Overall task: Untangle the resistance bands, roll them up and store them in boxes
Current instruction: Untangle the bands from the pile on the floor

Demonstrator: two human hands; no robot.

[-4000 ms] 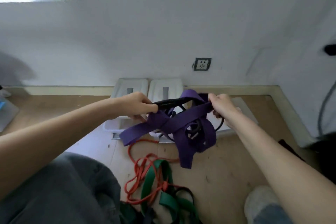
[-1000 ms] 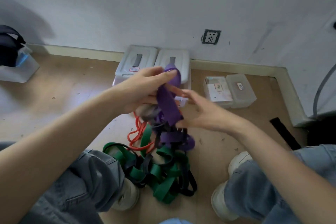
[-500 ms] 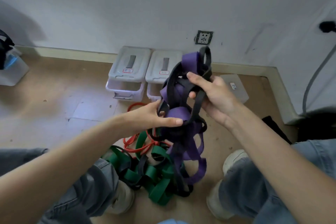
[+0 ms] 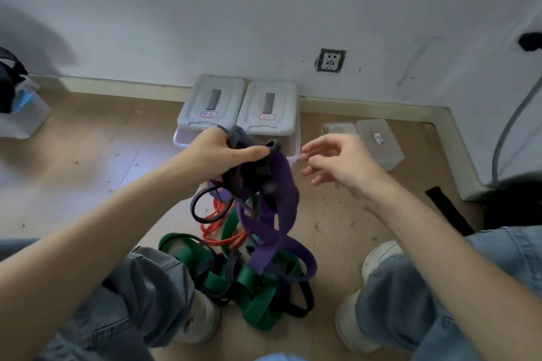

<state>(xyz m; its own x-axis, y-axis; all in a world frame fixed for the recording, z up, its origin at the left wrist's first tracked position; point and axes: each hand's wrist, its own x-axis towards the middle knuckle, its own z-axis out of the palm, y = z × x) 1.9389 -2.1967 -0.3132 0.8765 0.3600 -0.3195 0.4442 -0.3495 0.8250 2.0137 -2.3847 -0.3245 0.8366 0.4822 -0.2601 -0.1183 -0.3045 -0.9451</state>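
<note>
Fingers and thumb of the left hand (image 4: 218, 152) curl round a bunch of tangled bands, gripping the purple band (image 4: 281, 184) and a black band (image 4: 249, 176) at their top; the right hand (image 4: 343, 164) hovers just beside it at three o'clock, fingers loosely bent and spread, holding nothing.

Nearest, at six o'clock, two denim-clad knees frame the view, with a pale shoe (image 4: 202, 319) at seven o'clock and another pale shoe (image 4: 352, 328) at five. Between the shoes the green band (image 4: 258, 302) lies heaped on the wooden floor (image 4: 88, 170), knotted with more black loops. The purple band hangs from the left hand down into this heap, its lower loop resting on the green. An orange band (image 4: 220, 228) coils on the floor just behind the heap, partly under the hanging strands.

Farther out, at twelve o'clock, two lidded grey boxes (image 4: 240, 105) stand side by side against the skirting. At two o'clock, two smaller clear boxes (image 4: 378, 141) sit together. A black strap (image 4: 448, 211) lies at three o'clock. A clear tub (image 4: 23, 114) stands at ten o'clock. On the white wall, a socket (image 4: 331, 60) sits at one o'clock.
</note>
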